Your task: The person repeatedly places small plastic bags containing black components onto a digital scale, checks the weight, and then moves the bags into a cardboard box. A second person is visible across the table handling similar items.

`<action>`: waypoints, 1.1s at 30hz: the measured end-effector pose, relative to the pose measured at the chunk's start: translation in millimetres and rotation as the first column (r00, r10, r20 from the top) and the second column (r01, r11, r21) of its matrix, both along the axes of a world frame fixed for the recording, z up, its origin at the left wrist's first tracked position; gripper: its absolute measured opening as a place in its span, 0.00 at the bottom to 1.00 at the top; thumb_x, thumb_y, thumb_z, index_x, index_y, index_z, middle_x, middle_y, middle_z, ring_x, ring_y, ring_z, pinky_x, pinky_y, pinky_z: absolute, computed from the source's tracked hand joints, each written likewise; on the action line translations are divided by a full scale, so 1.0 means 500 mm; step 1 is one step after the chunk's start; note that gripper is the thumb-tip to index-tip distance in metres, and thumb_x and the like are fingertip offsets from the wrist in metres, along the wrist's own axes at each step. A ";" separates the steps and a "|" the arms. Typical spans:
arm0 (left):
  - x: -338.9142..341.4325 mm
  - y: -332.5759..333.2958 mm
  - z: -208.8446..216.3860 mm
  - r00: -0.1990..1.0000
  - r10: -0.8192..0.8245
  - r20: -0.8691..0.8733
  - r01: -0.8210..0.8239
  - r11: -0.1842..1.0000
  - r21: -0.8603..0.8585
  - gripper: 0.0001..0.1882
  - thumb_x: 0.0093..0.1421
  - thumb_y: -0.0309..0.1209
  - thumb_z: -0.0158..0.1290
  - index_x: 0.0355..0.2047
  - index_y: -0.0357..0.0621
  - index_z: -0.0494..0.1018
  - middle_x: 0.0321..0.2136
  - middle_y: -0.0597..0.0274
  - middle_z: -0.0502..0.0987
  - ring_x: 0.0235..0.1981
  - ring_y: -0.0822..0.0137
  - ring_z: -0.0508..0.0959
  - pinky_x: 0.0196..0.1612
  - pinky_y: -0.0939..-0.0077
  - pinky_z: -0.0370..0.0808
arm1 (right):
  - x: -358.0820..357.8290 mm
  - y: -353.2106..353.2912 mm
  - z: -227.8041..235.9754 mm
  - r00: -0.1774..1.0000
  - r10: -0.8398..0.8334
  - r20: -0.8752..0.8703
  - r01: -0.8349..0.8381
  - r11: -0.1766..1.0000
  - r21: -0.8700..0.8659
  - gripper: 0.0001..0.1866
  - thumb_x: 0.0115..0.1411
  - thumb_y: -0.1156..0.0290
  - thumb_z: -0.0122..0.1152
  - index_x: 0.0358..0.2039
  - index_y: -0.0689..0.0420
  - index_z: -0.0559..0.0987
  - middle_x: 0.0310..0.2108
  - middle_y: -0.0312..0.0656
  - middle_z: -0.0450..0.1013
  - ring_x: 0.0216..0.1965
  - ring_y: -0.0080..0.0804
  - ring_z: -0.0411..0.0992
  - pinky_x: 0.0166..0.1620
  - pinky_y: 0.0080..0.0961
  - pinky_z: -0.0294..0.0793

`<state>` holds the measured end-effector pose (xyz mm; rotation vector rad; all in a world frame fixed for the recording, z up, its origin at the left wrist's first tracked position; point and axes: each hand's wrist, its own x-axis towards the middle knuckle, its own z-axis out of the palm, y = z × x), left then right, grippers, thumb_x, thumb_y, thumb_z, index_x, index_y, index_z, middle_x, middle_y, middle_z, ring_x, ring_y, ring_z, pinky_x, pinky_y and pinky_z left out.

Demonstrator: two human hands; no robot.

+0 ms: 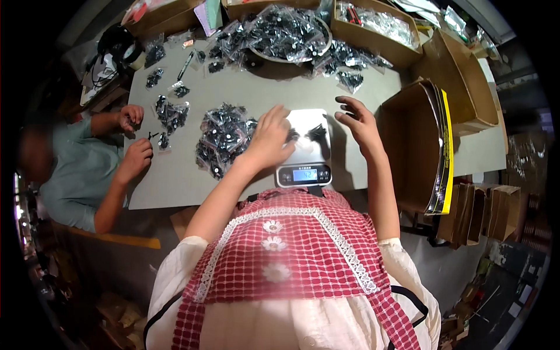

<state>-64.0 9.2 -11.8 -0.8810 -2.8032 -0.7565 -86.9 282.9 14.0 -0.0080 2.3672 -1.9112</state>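
Note:
A flat white digital scale [309, 154] with a lit display sits at the table's front edge before me. On its pan lie small bunches of black parts [317, 133], slightly blurred, with what looks like clear plastic between them. My left hand [269, 140] reaches over the pan's left edge, fingers stretched and thumb apart, close to the left bunch; no grip on it shows. Just right of the scale my right hand [360, 123] hovers with spread, bent fingers and nothing in them. A heap of clear bags with black parts [224, 137] lies beside my left hand.
A large round container [321, 49] overflows with similar bags at the back. Cardboard boxes [411, 151] stand along the right side, another [379, 26] behind. At left, a co-worker's hands [137, 154] handle small black parts near smaller bag piles [171, 114]. A pen [185, 65] lies farther back.

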 end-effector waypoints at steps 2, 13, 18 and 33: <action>-0.003 -0.038 0.017 0.995 0.097 -0.022 -0.098 0.994 -0.045 0.19 0.53 0.34 0.60 0.41 0.32 0.75 0.61 0.41 0.68 0.66 0.43 0.63 0.68 0.46 0.58 | -0.076 0.025 -0.044 0.991 -0.113 -0.074 0.126 0.969 0.211 0.28 0.57 0.69 0.68 0.59 0.58 0.75 0.60 0.48 0.69 0.62 0.44 0.67 0.63 0.35 0.66; 0.011 -0.228 -0.022 0.823 0.566 -0.044 -0.555 0.786 -0.272 0.37 0.66 0.51 0.51 0.65 0.35 0.64 0.68 0.34 0.57 0.71 0.37 0.52 0.69 0.39 0.48 | -0.220 0.029 -0.197 0.855 0.015 -0.518 0.451 0.472 0.758 0.23 0.60 0.59 0.63 0.56 0.47 0.77 0.63 0.52 0.66 0.58 0.54 0.67 0.59 0.52 0.64; 0.042 -0.192 -0.006 0.816 0.534 -0.219 -0.561 0.824 -0.080 0.31 0.64 0.43 0.54 0.62 0.36 0.67 0.64 0.37 0.63 0.68 0.39 0.57 0.68 0.43 0.51 | -0.047 0.010 -0.173 0.863 -0.167 -0.477 0.460 0.650 0.605 0.21 0.56 0.57 0.69 0.45 0.56 0.81 0.43 0.49 0.77 0.43 0.50 0.74 0.48 0.42 0.73; -0.006 0.089 0.040 0.984 0.072 -0.165 -0.051 0.990 0.130 0.26 0.61 0.36 0.58 0.56 0.37 0.71 0.57 0.43 0.71 0.62 0.45 0.66 0.65 0.52 0.60 | 0.113 0.052 -0.110 0.968 -0.198 -0.151 0.249 0.731 0.635 0.24 0.57 0.63 0.70 0.50 0.61 0.78 0.39 0.53 0.79 0.38 0.47 0.79 0.45 0.39 0.77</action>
